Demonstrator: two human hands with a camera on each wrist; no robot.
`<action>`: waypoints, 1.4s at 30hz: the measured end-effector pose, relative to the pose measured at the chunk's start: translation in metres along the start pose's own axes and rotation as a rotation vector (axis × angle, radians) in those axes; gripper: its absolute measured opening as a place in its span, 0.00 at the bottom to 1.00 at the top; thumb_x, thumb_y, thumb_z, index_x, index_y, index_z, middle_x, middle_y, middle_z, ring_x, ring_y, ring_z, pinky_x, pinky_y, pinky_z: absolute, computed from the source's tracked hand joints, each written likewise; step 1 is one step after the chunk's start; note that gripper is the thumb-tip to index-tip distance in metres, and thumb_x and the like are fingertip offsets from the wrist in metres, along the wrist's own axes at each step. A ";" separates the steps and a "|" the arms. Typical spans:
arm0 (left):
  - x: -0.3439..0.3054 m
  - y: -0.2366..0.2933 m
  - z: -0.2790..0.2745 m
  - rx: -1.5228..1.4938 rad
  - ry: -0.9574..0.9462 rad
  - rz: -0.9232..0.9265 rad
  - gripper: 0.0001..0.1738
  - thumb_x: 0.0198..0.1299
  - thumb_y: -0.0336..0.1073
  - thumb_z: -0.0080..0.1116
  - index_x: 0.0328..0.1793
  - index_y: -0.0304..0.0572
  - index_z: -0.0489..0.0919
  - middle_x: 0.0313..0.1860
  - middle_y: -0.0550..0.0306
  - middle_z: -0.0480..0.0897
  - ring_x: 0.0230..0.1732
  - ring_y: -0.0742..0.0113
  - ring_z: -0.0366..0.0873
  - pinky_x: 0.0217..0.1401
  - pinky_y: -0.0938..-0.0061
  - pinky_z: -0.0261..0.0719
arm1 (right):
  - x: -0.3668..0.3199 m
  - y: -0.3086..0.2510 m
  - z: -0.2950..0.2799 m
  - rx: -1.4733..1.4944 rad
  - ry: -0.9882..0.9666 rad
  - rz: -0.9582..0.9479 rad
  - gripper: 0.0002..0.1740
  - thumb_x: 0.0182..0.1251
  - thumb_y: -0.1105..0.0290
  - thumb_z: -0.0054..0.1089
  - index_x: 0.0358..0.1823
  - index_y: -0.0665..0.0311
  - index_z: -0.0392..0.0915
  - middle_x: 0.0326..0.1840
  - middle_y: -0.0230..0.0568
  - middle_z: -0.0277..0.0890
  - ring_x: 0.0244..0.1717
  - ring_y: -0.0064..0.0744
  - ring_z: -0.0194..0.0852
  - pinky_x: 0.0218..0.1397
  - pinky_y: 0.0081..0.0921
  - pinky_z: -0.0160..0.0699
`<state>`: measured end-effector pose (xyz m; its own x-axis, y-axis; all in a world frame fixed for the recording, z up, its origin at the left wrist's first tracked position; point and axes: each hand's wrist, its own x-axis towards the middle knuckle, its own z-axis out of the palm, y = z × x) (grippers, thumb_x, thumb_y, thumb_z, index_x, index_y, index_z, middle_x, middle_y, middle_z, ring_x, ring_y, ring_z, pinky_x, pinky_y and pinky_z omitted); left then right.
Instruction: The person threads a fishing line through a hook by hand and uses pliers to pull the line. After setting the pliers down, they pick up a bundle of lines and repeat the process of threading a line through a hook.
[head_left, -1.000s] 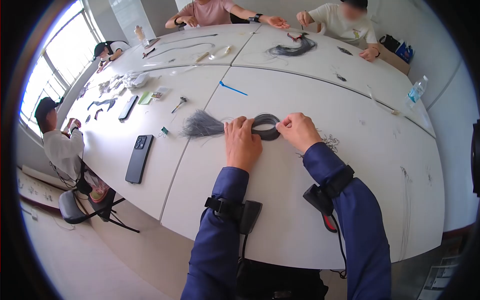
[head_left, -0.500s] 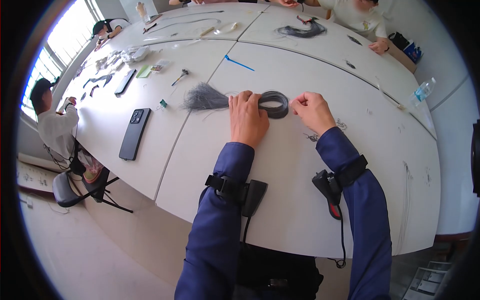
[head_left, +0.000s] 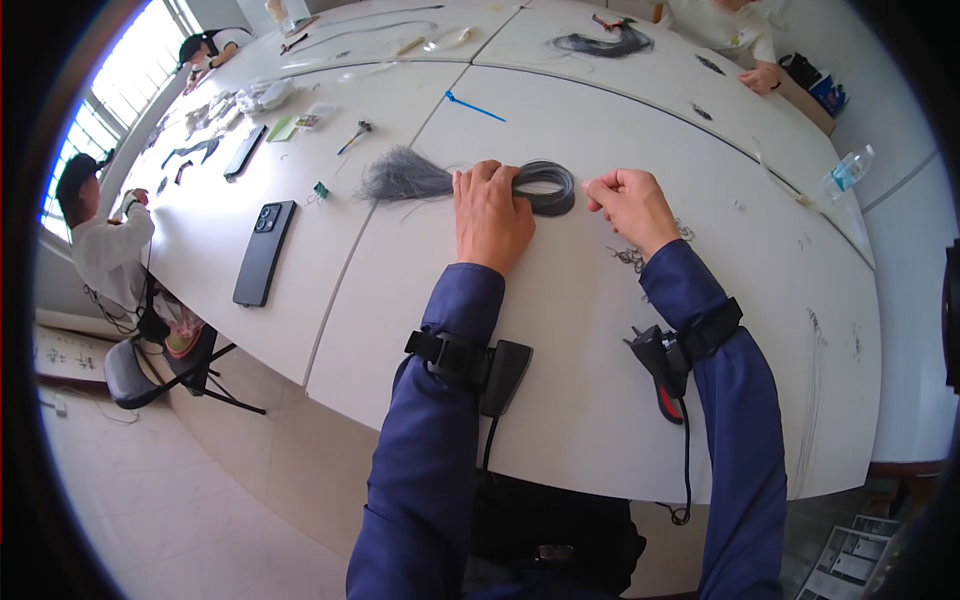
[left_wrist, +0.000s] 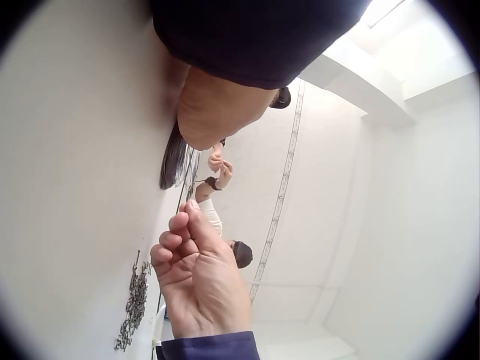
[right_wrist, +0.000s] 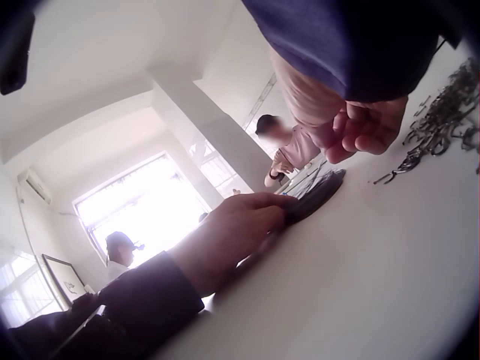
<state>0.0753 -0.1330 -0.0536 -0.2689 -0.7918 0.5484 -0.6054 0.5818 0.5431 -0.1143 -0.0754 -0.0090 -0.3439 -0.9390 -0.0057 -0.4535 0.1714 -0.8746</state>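
Fingers of L hand (head_left: 493, 218) curled over the grey strand bundle (head_left: 410, 178) on tabletop (head_left: 570, 330), btwn frayed end and loop (head_left: 550, 206). R hand (head_left: 632, 208) just beside loop, fingers curled, thumb to fingertip; can't tell if a fine strand's pinched there. Risk: if L grip slackens, loop prob. springs open; a snagged strand could mess it up. Bundle's neck hidden under L hand; L-wrist view mostly blocks bundle too.

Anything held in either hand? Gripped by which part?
Left hand grips the gray strand bundle at its middle, between the loop and the frayed end. Right hand shows nothing held; a fine strand can't be ruled out.
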 end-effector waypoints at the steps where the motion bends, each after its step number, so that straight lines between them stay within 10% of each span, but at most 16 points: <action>1: 0.000 0.000 0.000 -0.001 -0.002 0.002 0.21 0.53 0.27 0.56 0.54 0.33 0.83 0.58 0.43 0.79 0.66 0.44 0.72 0.81 0.43 0.54 | -0.001 -0.001 0.000 0.004 0.002 0.007 0.15 0.67 0.62 0.66 0.32 0.69 0.84 0.27 0.35 0.85 0.25 0.20 0.74 0.34 0.24 0.77; 19: 0.000 -0.001 0.001 -0.008 0.020 -0.001 0.19 0.53 0.27 0.57 0.53 0.34 0.84 0.56 0.44 0.80 0.64 0.45 0.73 0.81 0.44 0.55 | -0.011 -0.009 -0.047 0.677 0.224 0.085 0.10 0.70 0.63 0.59 0.38 0.63 0.79 0.39 0.35 0.83 0.35 0.19 0.76 0.42 0.21 0.78; 30: 0.004 -0.001 0.000 0.013 0.070 0.042 0.23 0.54 0.26 0.56 0.58 0.37 0.82 0.58 0.45 0.81 0.66 0.47 0.72 0.81 0.45 0.55 | -0.056 -0.057 -0.225 0.601 0.872 -0.556 0.11 0.75 0.68 0.55 0.47 0.69 0.79 0.45 0.44 0.83 0.42 0.28 0.80 0.56 0.26 0.80; 34: 0.007 0.023 -0.010 -0.023 0.172 0.132 0.21 0.56 0.24 0.54 0.56 0.38 0.84 0.55 0.48 0.83 0.63 0.50 0.75 0.74 0.51 0.65 | -0.071 -0.035 -0.232 0.360 0.514 -0.374 0.10 0.76 0.66 0.57 0.44 0.67 0.80 0.40 0.36 0.81 0.39 0.22 0.78 0.51 0.21 0.79; 39: -0.005 0.075 -0.018 -0.560 -0.330 0.074 0.15 0.69 0.28 0.55 0.59 0.41 0.84 0.31 0.63 0.81 0.32 0.79 0.76 0.39 0.79 0.75 | -0.094 0.003 -0.163 0.092 0.087 -0.160 0.09 0.77 0.62 0.58 0.43 0.59 0.75 0.29 0.25 0.73 0.25 0.10 0.65 0.26 0.12 0.65; 42: -0.028 0.110 -0.013 -0.789 -0.629 0.126 0.19 0.69 0.28 0.58 0.65 0.41 0.80 0.30 0.64 0.81 0.29 0.78 0.71 0.34 0.79 0.72 | -0.120 -0.002 -0.127 0.004 -0.124 -0.110 0.06 0.75 0.69 0.59 0.42 0.64 0.75 0.29 0.23 0.71 0.29 0.10 0.63 0.37 0.14 0.66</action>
<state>0.0258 -0.0443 -0.0008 -0.7799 -0.5378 0.3203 0.0603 0.4448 0.8936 -0.1763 0.0744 0.0548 -0.1876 -0.9818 0.0307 -0.4797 0.0643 -0.8751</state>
